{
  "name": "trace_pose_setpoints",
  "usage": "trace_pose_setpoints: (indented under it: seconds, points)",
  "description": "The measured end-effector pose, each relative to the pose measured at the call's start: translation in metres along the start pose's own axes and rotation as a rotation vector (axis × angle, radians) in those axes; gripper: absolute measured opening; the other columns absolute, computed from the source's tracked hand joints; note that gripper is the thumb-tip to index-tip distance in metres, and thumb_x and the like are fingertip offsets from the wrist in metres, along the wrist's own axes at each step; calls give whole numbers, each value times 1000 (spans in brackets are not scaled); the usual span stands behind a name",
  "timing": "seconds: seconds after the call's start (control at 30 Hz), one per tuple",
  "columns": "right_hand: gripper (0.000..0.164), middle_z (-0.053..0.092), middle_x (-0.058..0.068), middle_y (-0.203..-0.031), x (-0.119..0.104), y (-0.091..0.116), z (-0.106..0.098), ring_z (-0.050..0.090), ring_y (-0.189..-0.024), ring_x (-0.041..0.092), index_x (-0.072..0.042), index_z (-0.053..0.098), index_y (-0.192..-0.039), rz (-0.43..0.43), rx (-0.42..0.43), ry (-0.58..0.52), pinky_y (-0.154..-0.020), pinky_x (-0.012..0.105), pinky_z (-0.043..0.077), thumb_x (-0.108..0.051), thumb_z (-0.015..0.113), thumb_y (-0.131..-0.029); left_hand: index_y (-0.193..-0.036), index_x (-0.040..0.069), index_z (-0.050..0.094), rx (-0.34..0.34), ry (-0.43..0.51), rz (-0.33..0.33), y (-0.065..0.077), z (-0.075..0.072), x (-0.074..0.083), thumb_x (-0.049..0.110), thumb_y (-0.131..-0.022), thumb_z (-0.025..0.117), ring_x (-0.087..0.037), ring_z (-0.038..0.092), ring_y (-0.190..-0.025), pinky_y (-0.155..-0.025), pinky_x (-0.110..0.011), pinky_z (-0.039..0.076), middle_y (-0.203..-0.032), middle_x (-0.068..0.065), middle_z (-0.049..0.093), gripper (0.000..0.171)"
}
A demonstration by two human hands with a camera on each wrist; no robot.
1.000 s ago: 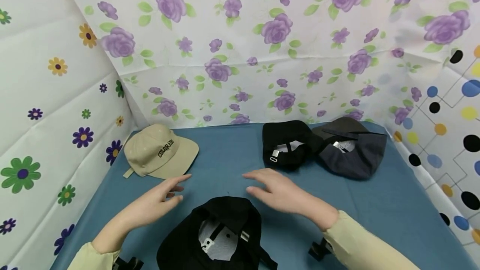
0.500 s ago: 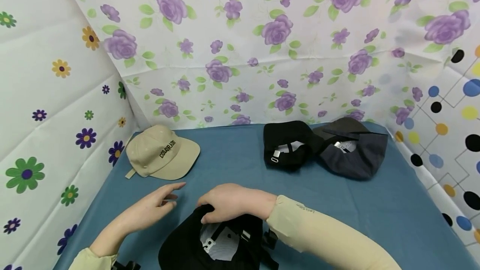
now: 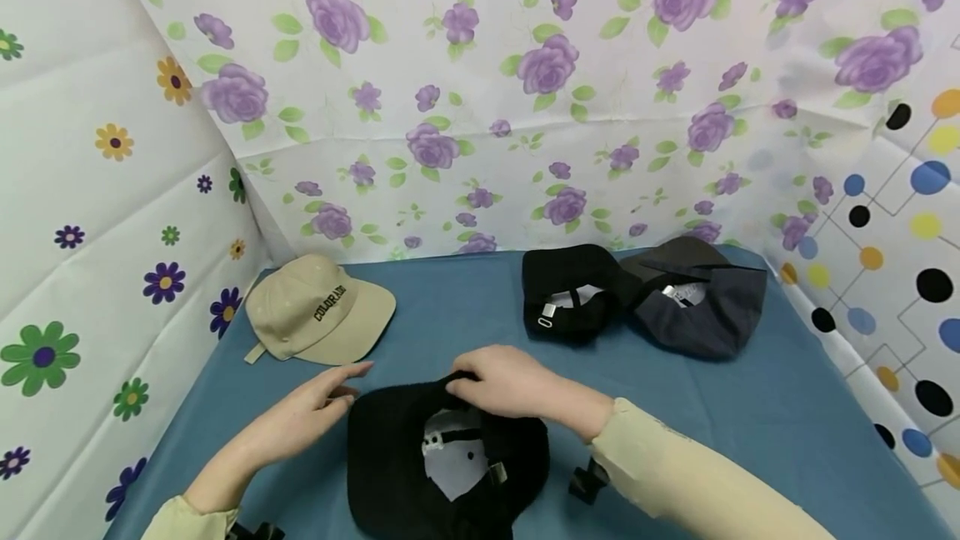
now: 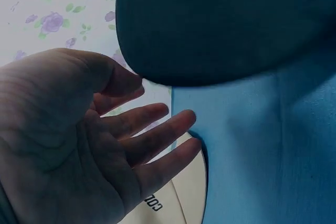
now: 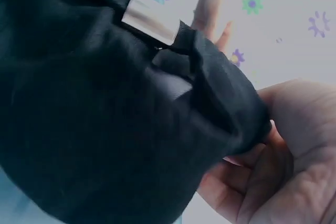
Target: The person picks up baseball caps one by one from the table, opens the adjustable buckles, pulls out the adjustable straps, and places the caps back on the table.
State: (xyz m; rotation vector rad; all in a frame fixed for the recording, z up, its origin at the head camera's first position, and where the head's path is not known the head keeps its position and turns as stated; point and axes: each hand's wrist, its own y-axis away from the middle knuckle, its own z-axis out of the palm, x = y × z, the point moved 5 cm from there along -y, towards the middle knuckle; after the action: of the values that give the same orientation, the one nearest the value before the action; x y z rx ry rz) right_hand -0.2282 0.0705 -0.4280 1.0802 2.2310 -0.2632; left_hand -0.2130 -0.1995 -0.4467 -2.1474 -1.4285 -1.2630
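Over the near middle of the worktop [image 3: 750, 407], the black cap [image 3: 450, 465] extends nearward from the right hand [image 3: 504, 380], whose grip pinches its far edge; brim [image 3: 378, 457] points toward the nearby left hand [image 3: 296, 419], relaxed, holding nothing.

A blue-covered table [image 3: 697, 432] carries a tan COLORADO cap [image 3: 296, 311] near its far left corner and, toward the far right, a black cap [image 3: 573, 269] close beside a dark grey cap [image 3: 708, 327].
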Motion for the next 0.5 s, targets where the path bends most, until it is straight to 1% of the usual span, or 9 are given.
trace_pose_setpoints:
  seconds: [0.07,0.13,0.2,0.27,0.33,0.37,0.43,0.5]
  points:
    - [18,63,-8,-79,15,11,-9,53,-63,9,-23,72,-103,52,58,-69,-64,32,45,-31,56,-107,-160,11,32,47,-4,18,0,-3,1,17,-112,43,-42,45,-139,-103,-56,45,-161,-20,34,51]
    - [18,59,-5,-76,30,24,-18,50,-60,12,-22,71,-101,99,134,-139,-62,34,43,-31,56,-107,-161,9,31,95,-8,36,-1,-7,1,19,-112,44,-43,44,-139,-103,-56,45,-161,-20,34,52]
    - [19,55,1,-72,45,37,-26,47,-57,16,-19,70,-100,154,201,-245,-58,35,41,-29,55,-107,-160,7,31,126,-14,47,-2,-9,1,21,-112,45,-43,43,-140,-103,-57,45,-161,-19,34,52]
    - [18,58,4,-78,60,52,-33,51,-60,18,-15,69,-107,209,264,-374,-59,36,45,-27,55,-107,-160,7,30,118,-8,54,-4,-7,1,22,-112,45,-43,42,-140,-104,-57,44,-162,-19,33,53]
    - [22,58,10,-85,72,65,-35,55,-65,22,-7,64,-111,254,298,-526,-62,39,50,-26,54,-108,-160,8,31,98,-6,48,-7,-4,1,23,-112,45,-43,43,-140,-105,-56,44,-162,-18,33,53]
    - [25,59,12,-90,77,72,-36,59,-70,23,-4,61,-115,271,312,-589,-65,40,53,-26,53,-109,-160,10,31,85,-7,45,-9,-2,2,24,-112,45,-42,42,-141,-106,-55,44,-162,-18,32,52]
    - [29,59,16,-102,84,84,-34,64,-80,27,1,54,-121,300,324,-715,-72,43,57,-26,51,-110,-161,13,32,63,-4,35,-12,2,3,24,-112,46,-42,42,-141,-107,-55,43,-163,-17,32,52]
    - [32,57,20,-106,90,94,-31,66,-85,30,4,49,-122,316,322,-795,-75,44,59,-26,49,-110,-161,18,33,49,-3,28,-17,6,6,24,-111,46,-40,42,-142,-107,-56,42,-163,-15,33,52]
